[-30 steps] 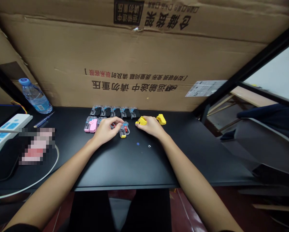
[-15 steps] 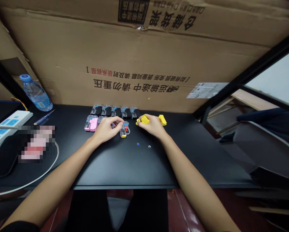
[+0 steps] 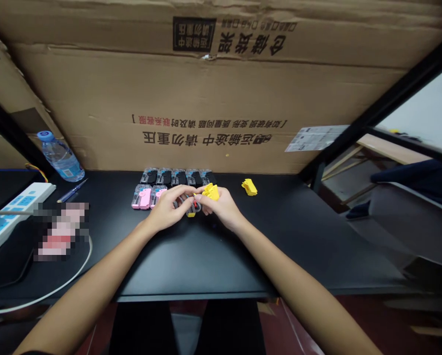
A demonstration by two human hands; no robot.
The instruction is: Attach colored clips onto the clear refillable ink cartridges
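Note:
My left hand [image 3: 169, 207] has its fingers curled round a small clear plastic case [image 3: 193, 209] with red and yellow parts, mostly hidden behind the fingers. In my right hand [image 3: 224, 207] a yellow plastic piece [image 3: 210, 191] is pinched, right above and beside that case. The fingertips of both hands nearly meet there. Another yellow plastic piece [image 3: 249, 187] lies on the black table to the right. Left of my left hand lie clear cases with pink parts [image 3: 144, 197], partly covered by the hand. Behind them stands a row of several clear cases with black parts [image 3: 164, 176].
A cardboard sheet [image 3: 213, 93] rises along the table's back edge. On the left are a water bottle [image 3: 63, 160], a pen-like screwdriver [image 3: 72, 191], a power strip [image 3: 19, 209] and a white cable [image 3: 63, 287]. A grey chair [image 3: 402, 231] stands to the right.
My right hand has moved left with the yellow piece, up to the clear case at my left hand. The camera view has shifted slightly. The other yellow piece stays on the table.

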